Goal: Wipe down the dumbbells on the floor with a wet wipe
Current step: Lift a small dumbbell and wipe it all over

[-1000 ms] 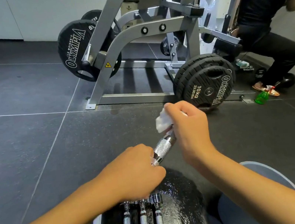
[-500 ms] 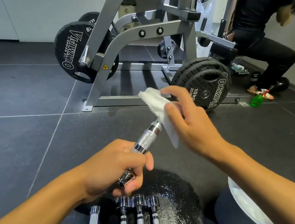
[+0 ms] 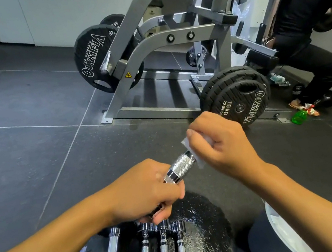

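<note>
Left hand (image 3: pixel 147 192) fingers gripping dumbbell handle (image 3: pixel 180 166), right hand (image 3: pixel 219 145) fingers pinching wet wipe (image 3: pixel 199 161) around its tip

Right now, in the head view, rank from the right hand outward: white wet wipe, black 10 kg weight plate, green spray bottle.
1. White wet wipe: pinched in the right hand.
2. Black 10 kg weight plate: just beyond it.
3. Green spray bottle: far right, on the floor.

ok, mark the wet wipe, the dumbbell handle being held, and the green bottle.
wet wipe (image 3: pixel 200 162), head view, lower corner below the right hand.
dumbbell handle (image 3: pixel 181 165), head view, knurled middle.
green bottle (image 3: pixel 298 116), head view, its body.
</note>
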`<state>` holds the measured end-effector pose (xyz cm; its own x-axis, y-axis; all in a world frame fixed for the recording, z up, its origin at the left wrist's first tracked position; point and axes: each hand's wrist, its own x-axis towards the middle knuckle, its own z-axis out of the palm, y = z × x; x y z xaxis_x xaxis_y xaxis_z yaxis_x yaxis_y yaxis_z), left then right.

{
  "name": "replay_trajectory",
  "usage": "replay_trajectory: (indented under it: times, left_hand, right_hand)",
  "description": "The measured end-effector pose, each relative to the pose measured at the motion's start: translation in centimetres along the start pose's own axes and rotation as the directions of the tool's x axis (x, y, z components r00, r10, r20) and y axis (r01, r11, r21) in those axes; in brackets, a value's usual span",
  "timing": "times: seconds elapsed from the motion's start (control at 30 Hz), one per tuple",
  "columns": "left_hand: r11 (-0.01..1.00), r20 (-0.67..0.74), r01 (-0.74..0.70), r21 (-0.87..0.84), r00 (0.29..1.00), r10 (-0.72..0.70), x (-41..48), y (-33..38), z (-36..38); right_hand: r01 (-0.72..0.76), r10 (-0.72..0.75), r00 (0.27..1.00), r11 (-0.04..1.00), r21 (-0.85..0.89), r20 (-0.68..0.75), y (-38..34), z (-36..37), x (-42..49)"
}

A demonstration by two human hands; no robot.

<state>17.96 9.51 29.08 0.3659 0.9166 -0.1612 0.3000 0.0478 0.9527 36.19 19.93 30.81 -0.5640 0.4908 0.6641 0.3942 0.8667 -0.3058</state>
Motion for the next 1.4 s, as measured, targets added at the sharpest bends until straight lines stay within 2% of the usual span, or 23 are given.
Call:
replay_trajectory:
  times: [0.07,0.13,0.2,0.23,0.27,0.3,0.33,0.37,0.43,0.47,0.53,0.6,0.67,0.8,0.9,0.97,1.03,1.13,1.2,1.3,1.4]
  left_hand:
    - [0.983,-0.062,-0.026,0.181,0.997,0.038,0.0,-0.2,0.3]
    - [0.891,-0.203,0.021,0.454,0.976,0.081,0.2,-0.7,0.6]
    - [0.661,-0.318,0.16,0.734,0.939,0.126,0.4,-1.2,0.6]
    - [0.529,-0.337,0.211,0.822,0.929,0.154,0.6,-1.4,0.5]
    - [0.456,-0.339,0.228,0.86,0.924,0.177,0.7,-1.6,0.5]
    - [0.444,-0.333,0.225,0.867,0.926,0.181,0.9,-1.8,0.5]
    - [0.486,-0.323,0.209,0.848,0.932,0.164,1.1,-2.0,0.5]
    - [0.592,-0.311,0.181,0.786,0.942,0.124,1.2,-2.2,0.4]
    - [0.836,-0.25,0.133,0.533,0.968,0.005,1.2,-2.2,0.4]
    - [0.915,-0.205,0.121,0.384,0.978,-0.044,1.2,-2.2,0.4]
    - [0.986,-0.141,0.115,0.119,0.985,-0.098,1.4,-2.0,0.5]
    - [0.991,-0.085,0.105,-0.082,0.99,-0.112,1.4,-1.7,0.8]
    - [0.962,-0.008,0.077,-0.263,0.997,-0.082,1.3,-1.3,1.2]
    - [0.835,0.086,0.047,-0.548,0.996,0.001,1.8,-1.2,2.1]
    - [0.737,0.142,0.039,-0.674,0.987,0.077,2.1,-1.3,2.5]
    - [0.703,0.163,0.034,-0.711,0.98,0.117,2.2,-1.3,2.5]
    - [0.694,0.161,0.019,-0.72,0.977,0.139,2.2,-1.4,2.5]
    - [0.722,0.088,-0.016,-0.692,0.99,0.107,2.4,-1.2,2.6]
    - [0.76,0.02,-0.026,-0.649,0.998,0.051,2.5,-0.7,2.7]
    - [0.913,-0.137,-0.009,-0.408,0.989,-0.051,2.5,-0.1,2.8]
    - [0.996,-0.296,0.005,-0.087,0.955,-0.031,2.7,-0.3,3.0]
  right_hand:
    - [-0.197,0.197,0.98,0.98,0.013,-0.001,-0.5,0.2,0.3]
    - [-0.421,0.418,0.902,0.907,0.009,0.103,-0.9,0.5,0.7]
    - [-0.63,0.609,0.755,0.777,0.008,0.243,-1.0,0.4,1.1]
    - [-0.731,0.685,0.654,0.681,0.034,0.32,-1.0,0.2,1.1]
    - [-0.821,0.738,0.545,0.566,0.076,0.397,-1.1,0.2,0.9]
    - [-0.887,0.763,0.45,0.44,0.137,0.464,-1.1,0.3,0.5]
    - [-0.921,0.764,0.391,0.316,0.229,0.514,-1.1,0.5,0.2]
    - [-0.916,0.751,0.376,0.212,0.341,0.543,-1.0,0.9,-0.2]
    - [-0.84,0.733,0.423,0.096,0.534,0.533,-0.9,1.9,-0.6]
    - [-0.796,0.734,0.449,0.069,0.602,0.51,-0.8,2.4,-0.6]
    - [-0.718,0.753,0.47,0.024,0.695,0.46,-0.9,3.0,-0.3]
    - [-0.65,0.761,0.47,-0.044,0.759,0.447,-1.1,3.1,0.3]
    - [-0.568,0.717,0.494,-0.161,0.807,0.492,-1.4,2.9,0.8]
    - [-0.376,0.633,0.585,-0.342,0.861,0.506,-2.3,2.3,1.6]
    - [-0.341,0.626,0.577,-0.399,0.851,0.524,-2.7,2.3,1.7]
    - [-0.351,0.615,0.563,-0.427,0.833,0.552,-2.4,2.1,1.4]
    - [-0.391,0.592,0.586,-0.391,0.833,0.553,-2.1,2.0,1.1]
    - [-0.477,0.534,0.625,-0.316,0.82,0.57,-2.6,1.7,0.9]
    - [-0.508,0.539,0.606,-0.304,0.806,0.585,-2.4,2.1,0.5]
    - [-0.524,0.599,0.553,-0.29,0.801,0.579,-1.8,3.4,0.0]
    - [-0.487,0.658,0.552,-0.244,0.839,0.512,-1.6,4.1,-0.2]
